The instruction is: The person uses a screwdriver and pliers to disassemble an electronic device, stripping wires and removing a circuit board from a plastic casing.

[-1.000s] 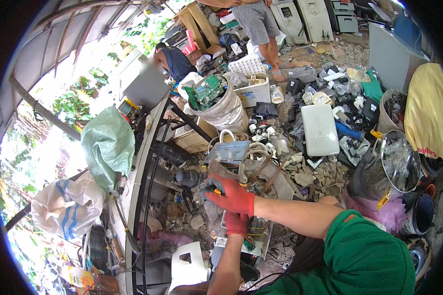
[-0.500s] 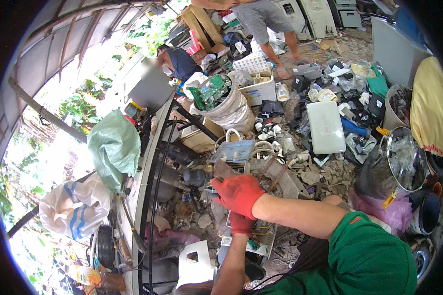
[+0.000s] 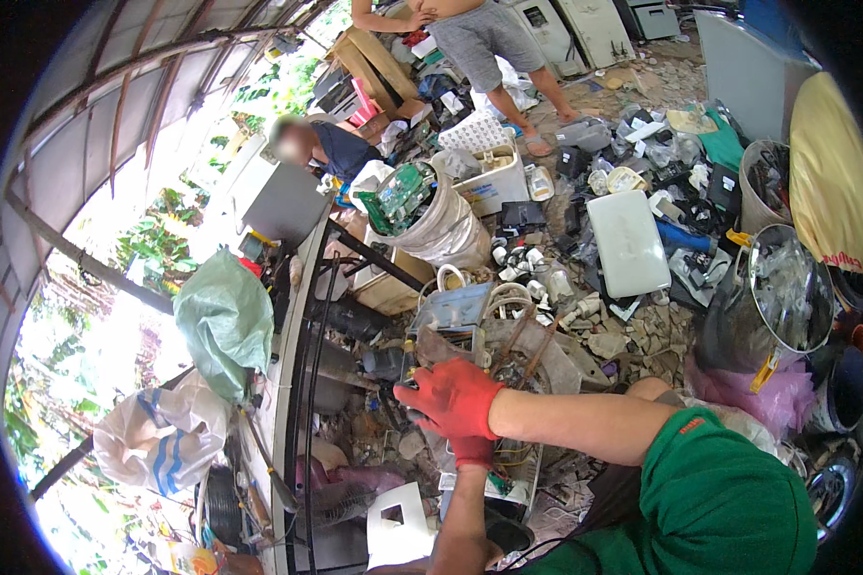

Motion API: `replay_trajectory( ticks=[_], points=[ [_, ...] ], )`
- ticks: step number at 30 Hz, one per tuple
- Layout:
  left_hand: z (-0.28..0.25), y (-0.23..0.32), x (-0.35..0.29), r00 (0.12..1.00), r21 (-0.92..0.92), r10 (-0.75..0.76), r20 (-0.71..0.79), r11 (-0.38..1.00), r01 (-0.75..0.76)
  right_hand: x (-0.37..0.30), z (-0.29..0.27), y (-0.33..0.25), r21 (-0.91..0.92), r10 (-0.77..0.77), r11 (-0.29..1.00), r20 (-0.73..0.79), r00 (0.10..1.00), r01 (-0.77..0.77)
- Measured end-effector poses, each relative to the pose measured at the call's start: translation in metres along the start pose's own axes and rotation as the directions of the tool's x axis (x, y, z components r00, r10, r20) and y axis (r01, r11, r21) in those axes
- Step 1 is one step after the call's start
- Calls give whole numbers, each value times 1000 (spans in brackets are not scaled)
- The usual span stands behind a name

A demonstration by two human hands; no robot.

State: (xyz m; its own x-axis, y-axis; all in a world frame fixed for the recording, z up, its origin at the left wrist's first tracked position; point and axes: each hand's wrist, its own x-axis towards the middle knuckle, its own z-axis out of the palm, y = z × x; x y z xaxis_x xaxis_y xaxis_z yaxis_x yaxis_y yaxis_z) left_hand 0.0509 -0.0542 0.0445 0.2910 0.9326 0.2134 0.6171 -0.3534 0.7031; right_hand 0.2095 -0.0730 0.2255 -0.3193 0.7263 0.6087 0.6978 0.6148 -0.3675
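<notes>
My right hand (image 3: 449, 398), in a red glove, has its fingers curled above a low spot among scrap. What it grips, a small dark bit at its fingertips, I cannot make out. Directly beneath it is my left hand (image 3: 473, 450), also red-gloved; its fingers are hidden behind the right hand. Just beyond the hands lies a blue-grey plastic tray (image 3: 455, 305). Under and beside my left wrist is a pale tray (image 3: 520, 471) with wires and small green parts. A white plastic panel with a square cutout (image 3: 400, 527) lies left of my left forearm.
A long table edge (image 3: 292, 383) with a green sack (image 3: 225, 321) runs along the left. Ahead stands a white bucket of circuit boards (image 3: 441, 225). A white plastic cover (image 3: 629, 244) rests on scrap at right. Two other people (image 3: 494, 48) are at the back.
My right hand has shifted slightly left and down, still over the left one. The view has tilted a little. The crouching person at the back has raised their head.
</notes>
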Motion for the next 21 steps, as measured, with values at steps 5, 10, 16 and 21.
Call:
replay_trajectory(
  ticks=[5,10,16,21],
  points=[
    [2,-7,-4,998,101,-4,58,995,-2,0,17,2,133,53,990,-77,996,-42],
    [-1,-3,-7,996,-5,-56,-67,998,56,3,22,26,402,-59,915,44,997,36],
    [3,-2,-6,981,-63,-14,-192,998,2,5,24,18,302,-23,952,-90,996,49],
    [-5,21,-4,988,45,-98,-119,994,104,8,0,23,265,40,962,99,994,-65]
  ],
)
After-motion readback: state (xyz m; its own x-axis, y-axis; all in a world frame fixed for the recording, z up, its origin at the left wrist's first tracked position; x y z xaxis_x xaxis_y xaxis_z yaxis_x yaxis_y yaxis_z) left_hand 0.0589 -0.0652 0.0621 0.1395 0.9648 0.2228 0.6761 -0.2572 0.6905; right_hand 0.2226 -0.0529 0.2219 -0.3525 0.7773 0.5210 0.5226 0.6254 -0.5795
